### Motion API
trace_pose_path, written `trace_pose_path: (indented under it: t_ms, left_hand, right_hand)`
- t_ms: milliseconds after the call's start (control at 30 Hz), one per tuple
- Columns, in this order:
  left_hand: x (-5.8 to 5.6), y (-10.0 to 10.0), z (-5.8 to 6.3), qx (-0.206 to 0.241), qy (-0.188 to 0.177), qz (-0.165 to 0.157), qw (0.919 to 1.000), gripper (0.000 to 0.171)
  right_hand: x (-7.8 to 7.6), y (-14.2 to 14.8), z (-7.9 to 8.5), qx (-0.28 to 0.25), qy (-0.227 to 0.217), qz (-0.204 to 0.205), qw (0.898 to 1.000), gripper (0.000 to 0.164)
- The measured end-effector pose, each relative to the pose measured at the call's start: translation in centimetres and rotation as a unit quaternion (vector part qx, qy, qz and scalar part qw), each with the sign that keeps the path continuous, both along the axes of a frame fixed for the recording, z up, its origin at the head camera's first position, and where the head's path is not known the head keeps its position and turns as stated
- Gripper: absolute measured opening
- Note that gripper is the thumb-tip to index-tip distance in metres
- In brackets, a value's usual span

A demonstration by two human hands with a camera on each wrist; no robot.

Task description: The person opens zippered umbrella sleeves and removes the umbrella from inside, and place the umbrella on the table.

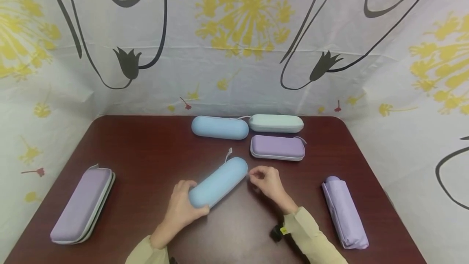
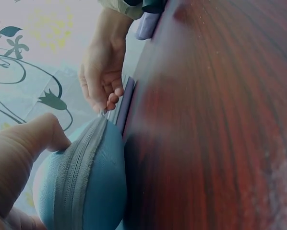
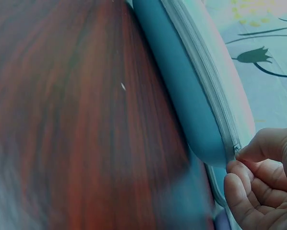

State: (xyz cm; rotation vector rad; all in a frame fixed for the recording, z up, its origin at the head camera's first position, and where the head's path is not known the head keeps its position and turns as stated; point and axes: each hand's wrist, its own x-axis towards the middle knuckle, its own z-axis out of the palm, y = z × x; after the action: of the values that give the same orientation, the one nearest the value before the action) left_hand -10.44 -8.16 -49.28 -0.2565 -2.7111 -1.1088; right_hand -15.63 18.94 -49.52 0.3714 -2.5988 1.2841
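Note:
A light blue zippered case [image 1: 220,182] lies slantwise on the dark table, its far end toward the right. My left hand [image 1: 181,205] grips its near end, thumb on the front side and fingers over the back. At the other end my right hand [image 1: 268,181] pinches the small zipper pull [image 3: 237,149] between thumb and forefinger. The grey zipper [image 2: 78,177] runs along the case's side, and its teeth look closed in the left wrist view. A pale strap loop [image 1: 229,154] sticks out behind the case.
Behind stand another blue case [image 1: 220,128], a mint case [image 1: 276,123] and a small purple case [image 1: 277,148]. A larger purple case [image 1: 83,205] lies at the left, and a folded lilac umbrella [image 1: 344,213] at the right. A patterned cloth [image 1: 234,80] hangs behind the table.

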Motion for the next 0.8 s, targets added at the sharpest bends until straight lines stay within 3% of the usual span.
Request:
trace_pose_path:
  t_ms: [233, 467, 800]
  left_hand:
    - [-0.1, 0.5, 0.1, -0.015, -0.019, 0.009, 0.9997, 0.061]
    - [-0.3, 0.7, 0.3, -0.027, -0.033, 0.007, 0.9990, 0.061]
    - [-0.3, 1.0, 0.8, -0.034, -0.065, 0.006, 0.9973, 0.062]
  right_hand:
    - [0.0, -0.9, 0.1, -0.021, -0.010, 0.017, 1.000, 0.009]
    - [-0.1, -1.3, 0.1, -0.010, 0.007, 0.019, 1.000, 0.010]
    - [0.3, -2.2, 0.2, -0.011, -0.004, 0.050, 0.999, 0.009]
